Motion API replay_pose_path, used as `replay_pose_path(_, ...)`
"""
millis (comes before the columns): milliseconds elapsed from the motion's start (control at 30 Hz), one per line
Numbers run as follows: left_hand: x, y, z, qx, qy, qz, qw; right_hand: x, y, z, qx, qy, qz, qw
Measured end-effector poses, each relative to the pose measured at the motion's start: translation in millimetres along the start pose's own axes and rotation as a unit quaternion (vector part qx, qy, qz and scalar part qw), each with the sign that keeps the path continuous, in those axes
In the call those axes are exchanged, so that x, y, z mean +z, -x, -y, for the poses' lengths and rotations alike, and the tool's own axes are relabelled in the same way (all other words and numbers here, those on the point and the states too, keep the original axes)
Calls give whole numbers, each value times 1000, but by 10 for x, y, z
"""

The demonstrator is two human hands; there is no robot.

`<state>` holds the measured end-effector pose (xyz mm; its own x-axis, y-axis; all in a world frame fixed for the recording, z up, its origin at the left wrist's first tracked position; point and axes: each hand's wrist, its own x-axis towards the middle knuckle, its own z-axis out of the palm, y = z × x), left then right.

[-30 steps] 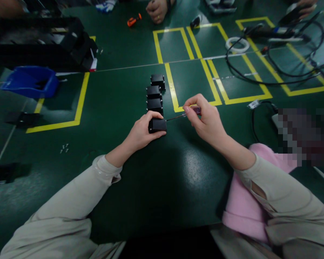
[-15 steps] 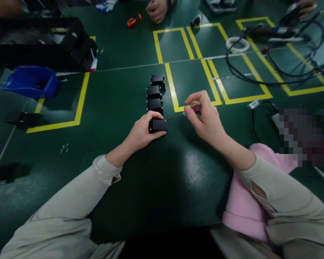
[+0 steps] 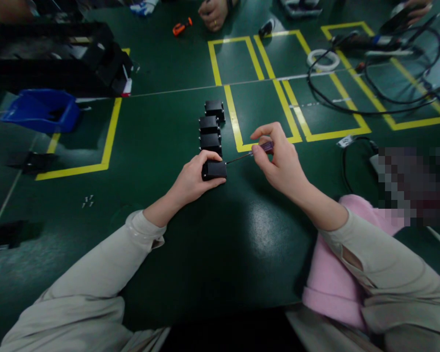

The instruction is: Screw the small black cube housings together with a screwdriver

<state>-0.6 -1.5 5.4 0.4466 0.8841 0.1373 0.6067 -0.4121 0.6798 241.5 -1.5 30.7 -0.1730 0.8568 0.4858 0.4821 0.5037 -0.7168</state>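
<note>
A small black block (image 3: 215,169) lies on the green table, gripped at its left end between the thumb and fingers of my left hand (image 3: 194,178). My right hand (image 3: 281,159) pinches the purple handle of a screwdriver (image 3: 267,146). Its thin shaft points left, and the tip meets a small screw at the block's upper right corner. Behind the held block, several similar black blocks (image 3: 209,142) stand in a row, with small screws at their sides. Several loose screws (image 3: 88,201) lie to the left of my left forearm.
A blue bin (image 3: 43,111) and black equipment (image 3: 95,61) stand at the left. Pink cloth (image 3: 333,274) lies under my right forearm. Black cables and a white ring (image 3: 322,60) are at the back right. Another person's hand (image 3: 214,13) rests near an orange screwdriver (image 3: 182,27).
</note>
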Motion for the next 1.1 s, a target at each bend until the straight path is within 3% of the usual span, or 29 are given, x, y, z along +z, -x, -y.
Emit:
replay_pose_path(167, -1, -2, -2, 1, 4, -3, 1000, -9, -5, 14, 19, -17, 20, 999)
replay_pose_path(1100, 3, -6, -1, -4, 0, -4, 1000, -15, 0, 37, 6, -5, 10, 1000)
